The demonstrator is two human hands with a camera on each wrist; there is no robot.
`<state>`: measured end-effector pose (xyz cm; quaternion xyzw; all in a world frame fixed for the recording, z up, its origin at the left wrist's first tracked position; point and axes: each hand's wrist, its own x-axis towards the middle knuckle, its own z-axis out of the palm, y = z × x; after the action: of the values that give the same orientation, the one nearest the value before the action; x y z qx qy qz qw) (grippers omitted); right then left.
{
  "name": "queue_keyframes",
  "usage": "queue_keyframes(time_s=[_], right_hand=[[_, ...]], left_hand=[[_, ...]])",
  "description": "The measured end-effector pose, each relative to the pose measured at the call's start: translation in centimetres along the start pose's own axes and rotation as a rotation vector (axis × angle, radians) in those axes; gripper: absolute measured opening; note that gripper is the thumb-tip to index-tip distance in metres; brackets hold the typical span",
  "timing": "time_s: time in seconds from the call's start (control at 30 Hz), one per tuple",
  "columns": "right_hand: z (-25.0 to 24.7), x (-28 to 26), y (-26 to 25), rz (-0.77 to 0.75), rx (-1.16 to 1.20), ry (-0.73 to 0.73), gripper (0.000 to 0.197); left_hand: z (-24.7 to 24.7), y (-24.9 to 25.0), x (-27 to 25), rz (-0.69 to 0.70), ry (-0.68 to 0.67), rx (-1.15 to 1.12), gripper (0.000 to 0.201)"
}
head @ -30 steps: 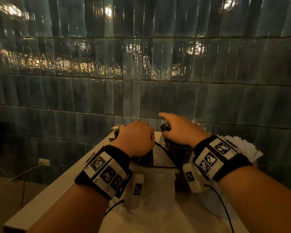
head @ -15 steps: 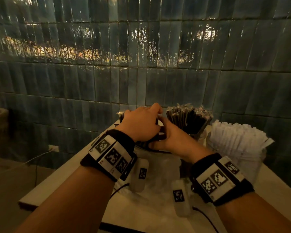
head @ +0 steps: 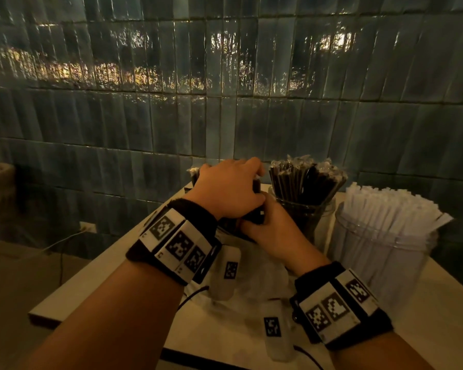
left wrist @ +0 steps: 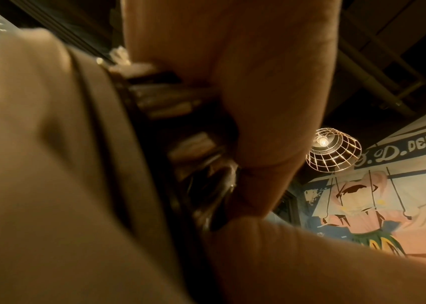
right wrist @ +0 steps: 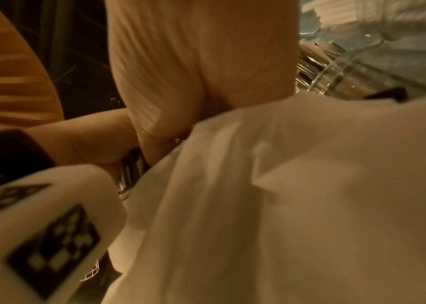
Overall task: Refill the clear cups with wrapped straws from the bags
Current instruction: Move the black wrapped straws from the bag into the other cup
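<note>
Hands (head: 229,190) grip dark straws (left wrist: 180,115) (both hands).

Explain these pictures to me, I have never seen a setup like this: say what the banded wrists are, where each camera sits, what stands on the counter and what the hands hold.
No machine here: a person works bare-handed, wearing wristbands with printed tracking markers. The wide picture comes from a head camera looking down; the two blurry close-ups come from cameras on each wrist. On the counter stand a clear cup of black wrapped straws and a clear cup of white wrapped straws, with a crumpled plastic bag lying nearer the person. The left hand and right hand together grip a bundle of black wrapped straws, largely hidden between them.
</note>
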<state>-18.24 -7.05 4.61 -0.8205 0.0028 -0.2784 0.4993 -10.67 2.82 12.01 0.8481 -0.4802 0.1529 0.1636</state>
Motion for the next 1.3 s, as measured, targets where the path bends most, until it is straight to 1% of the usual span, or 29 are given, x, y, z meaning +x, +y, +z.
queue_keyframes(time_s=[0.2,0.3,0.4,0.53,0.63,0.73,0.83,0.93,1.03,1.1,1.2,1.3], right_hand=[[-0.2,0.1,0.5,0.000,-0.008,0.011,0.048],[-0.4,0.1,0.7,0.007,0.024,-0.002,0.051],[-0.5,-0.1,1.2,0.003,0.006,0.003,0.054],[-0.5,0.0,1.5,0.003,-0.041,-0.009,0.054],[-0.3,-0.1,1.7,0.028,-0.103,-0.053,0.049],[-0.3,-0.1,1.9,0.042,-0.082,-0.060,0.036],[-0.3,-0.1,1.8,0.054,-0.066,-0.055,0.031],[-0.3,-0.2,1.8,0.079,-0.003,-0.030,0.031],[-0.6,-0.2,2.2,0.091,0.024,-0.025,0.031],[-0.8,-0.2,2.6,0.091,0.028,-0.012,0.031],[-1.0,-0.3,3.1,0.133,0.045,0.020,0.029],[-1.1,-0.4,3.1,0.154,0.023,0.024,0.030]], left_hand=[[-0.3,0.0,-0.2,-0.009,-0.024,0.017,0.056],[-0.5,0.1,-0.3,-0.009,-0.037,0.023,0.068],[-0.7,0.3,-0.3,-0.004,-0.067,0.015,0.081],[-0.7,0.3,-0.2,0.001,-0.090,0.008,0.087],[-0.7,0.3,-0.1,0.008,-0.103,0.001,0.088],[-0.8,0.3,-0.2,0.014,-0.117,-0.001,0.090],[-1.0,0.3,-0.3,0.019,-0.122,0.003,0.092],[-0.8,0.2,-0.4,0.025,-0.106,-0.016,0.089],[-0.9,-0.2,-0.4,0.013,-0.103,-0.056,0.080],[-0.9,-0.4,-0.3,0.007,-0.102,-0.061,0.071],[-1.0,-0.6,-0.3,0.005,-0.099,-0.069,0.056],[-1.0,-0.6,-0.3,-0.012,-0.098,-0.066,0.044]])
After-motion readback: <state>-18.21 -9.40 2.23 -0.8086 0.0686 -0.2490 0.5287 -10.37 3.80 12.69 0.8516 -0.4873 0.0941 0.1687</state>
